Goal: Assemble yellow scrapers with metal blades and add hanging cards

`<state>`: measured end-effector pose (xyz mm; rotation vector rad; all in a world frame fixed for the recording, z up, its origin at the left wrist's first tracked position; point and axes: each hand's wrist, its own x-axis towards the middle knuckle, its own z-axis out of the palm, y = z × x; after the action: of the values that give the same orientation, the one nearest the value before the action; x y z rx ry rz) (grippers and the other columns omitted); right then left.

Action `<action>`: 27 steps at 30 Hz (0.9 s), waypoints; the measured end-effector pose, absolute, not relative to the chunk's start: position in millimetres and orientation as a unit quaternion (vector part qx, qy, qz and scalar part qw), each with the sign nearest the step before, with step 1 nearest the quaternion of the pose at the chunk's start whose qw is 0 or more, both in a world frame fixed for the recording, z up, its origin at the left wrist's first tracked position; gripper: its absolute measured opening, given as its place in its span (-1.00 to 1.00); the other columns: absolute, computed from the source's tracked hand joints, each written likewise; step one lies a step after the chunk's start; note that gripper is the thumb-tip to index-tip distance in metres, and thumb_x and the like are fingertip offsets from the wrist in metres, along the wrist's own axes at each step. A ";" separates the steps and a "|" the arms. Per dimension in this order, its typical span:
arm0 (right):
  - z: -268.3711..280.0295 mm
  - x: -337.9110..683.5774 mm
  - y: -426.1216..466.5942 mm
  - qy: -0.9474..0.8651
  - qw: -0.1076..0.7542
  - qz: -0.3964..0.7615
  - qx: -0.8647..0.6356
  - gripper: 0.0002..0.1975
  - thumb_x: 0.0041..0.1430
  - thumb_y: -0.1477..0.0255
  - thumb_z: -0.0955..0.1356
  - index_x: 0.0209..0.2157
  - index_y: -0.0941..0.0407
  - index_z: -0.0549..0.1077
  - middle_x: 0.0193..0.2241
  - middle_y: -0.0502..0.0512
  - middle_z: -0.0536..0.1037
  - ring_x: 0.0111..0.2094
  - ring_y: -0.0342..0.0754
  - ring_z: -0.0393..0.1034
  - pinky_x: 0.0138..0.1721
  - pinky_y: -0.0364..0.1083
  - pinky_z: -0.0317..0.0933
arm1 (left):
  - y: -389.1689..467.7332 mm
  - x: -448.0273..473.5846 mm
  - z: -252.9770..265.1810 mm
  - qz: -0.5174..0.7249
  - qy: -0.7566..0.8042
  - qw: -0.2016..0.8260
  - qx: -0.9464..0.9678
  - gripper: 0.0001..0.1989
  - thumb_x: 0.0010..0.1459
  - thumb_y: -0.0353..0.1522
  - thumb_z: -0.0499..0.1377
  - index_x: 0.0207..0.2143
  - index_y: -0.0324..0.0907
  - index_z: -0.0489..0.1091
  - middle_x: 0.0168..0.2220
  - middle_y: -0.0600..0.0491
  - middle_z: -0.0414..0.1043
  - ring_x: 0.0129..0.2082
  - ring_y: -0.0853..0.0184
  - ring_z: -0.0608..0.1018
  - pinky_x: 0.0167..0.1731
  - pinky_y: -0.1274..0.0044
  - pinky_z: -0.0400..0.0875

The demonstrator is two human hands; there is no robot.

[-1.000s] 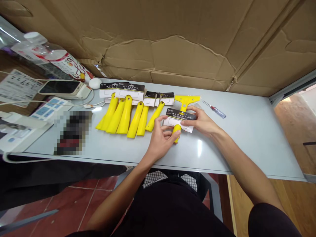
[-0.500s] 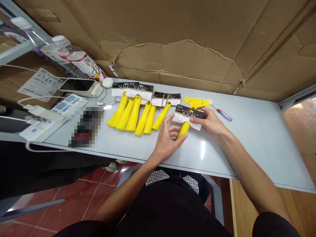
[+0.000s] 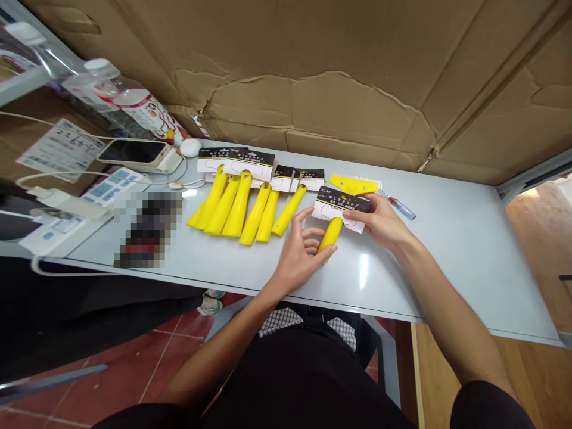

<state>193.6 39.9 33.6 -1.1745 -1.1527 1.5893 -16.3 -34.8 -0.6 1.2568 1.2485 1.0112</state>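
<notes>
My left hand is closed round a yellow scraper handle, thumb along its lower end and index finger raised to the card's left edge. Over the handle's upper part sits a black-and-white header card. My right hand pinches this card at its right side, thumb in front and the other fingers behind. Just beyond the card shows a yellow scraper head with clear plastic at its edge; the card hides whether it joins the handle. A screwdriver with a clear handle lies right of it.
Several yellow handles with header cards lie in a row on the grey table. Leftward are a phone, a power strip, bottles and a blurred-out item. Cardboard stands behind. A person's dark-clothed leg is at left.
The view has shifted slightly, so the things on the table sit a little further left. Both hands keep nearly the same hold on the handle and card.
</notes>
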 end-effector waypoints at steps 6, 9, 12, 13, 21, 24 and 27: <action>41.8 195.1 40.2 -0.439 0.421 0.646 -0.462 -0.49 -0.20 0.38 0.70 -0.15 0.08 0.61 -0.13 0.15 0.68 -0.27 0.06 0.55 -0.24 0.11 0.48 | -35.2 -15.9 -4.3 0.413 0.521 0.522 0.535 -0.03 0.09 -0.22 0.47 0.41 0.03 0.02 -0.13 0.04 0.53 -0.36 0.32 0.62 -0.27 0.36 0.64; 40.0 195.7 41.1 -0.443 0.421 0.647 -0.456 -0.49 -0.17 0.35 0.69 -0.14 0.08 0.60 -0.15 0.14 0.67 -0.26 0.06 0.55 -0.26 0.10 0.47 | -32.1 -20.2 2.5 0.404 0.526 0.507 0.551 -0.04 0.10 -0.19 0.47 0.42 0.01 0.02 -0.02 -0.06 0.53 -0.28 0.26 0.65 -0.31 0.38 0.64; 36.6 195.7 42.0 -0.440 0.424 0.651 -0.450 -0.47 -0.18 0.38 0.69 -0.13 0.07 0.58 -0.16 0.12 0.67 -0.27 0.05 0.55 -0.27 0.08 0.47 | -14.7 -29.3 20.7 0.426 0.530 0.438 0.588 -0.07 0.09 -0.19 0.47 0.40 0.01 0.08 0.19 -0.18 0.45 -0.17 0.19 0.66 -0.30 0.37 0.65; 35.7 195.8 42.2 -0.438 0.426 0.653 -0.448 -0.45 -0.19 0.40 0.69 -0.12 0.06 0.57 -0.15 0.11 0.67 -0.26 0.05 0.55 -0.28 0.07 0.47 | -5.0 -32.5 28.3 0.438 0.528 0.408 0.602 -0.09 0.09 -0.20 0.47 0.38 0.00 0.11 0.22 -0.19 0.43 -0.10 0.15 0.66 -0.24 0.35 0.66; 36.5 197.6 43.6 -0.420 0.455 0.644 -0.449 -0.35 -0.18 0.39 0.68 -0.02 -0.02 0.49 -0.14 0.03 0.66 -0.23 0.05 0.58 -0.27 0.04 0.48 | 66.5 -25.8 53.9 0.341 0.438 0.595 0.581 0.07 -0.08 -0.25 0.57 0.41 -0.05 0.12 0.11 -0.20 0.55 -0.04 0.02 0.69 0.00 0.14 0.64; 34.7 195.0 44.6 -0.387 0.486 0.641 -0.452 -0.32 -0.20 0.31 0.70 -0.04 -0.05 0.45 -0.08 0.02 0.65 -0.17 0.07 0.60 -0.22 0.05 0.52 | 72.3 -17.0 45.5 0.359 0.410 0.648 0.532 0.05 -0.06 -0.27 0.56 0.40 -0.07 0.11 0.00 -0.13 0.59 -0.09 0.04 0.71 -0.02 0.13 0.65; 30.1 190.8 43.7 -0.375 0.509 0.649 -0.424 -0.25 -0.22 0.29 0.71 0.00 -0.09 0.40 0.00 0.01 0.64 -0.04 0.11 0.60 -0.13 0.10 0.55 | 78.3 -14.8 37.9 0.392 0.390 0.646 0.526 0.07 -0.08 -0.31 0.55 0.40 -0.01 0.09 0.02 -0.09 0.58 -0.09 0.07 0.71 -0.04 0.14 0.67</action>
<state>190.8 43.7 30.1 -1.0213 -0.9035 1.5627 -14.8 78.3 37.9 1.1969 0.8885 0.8918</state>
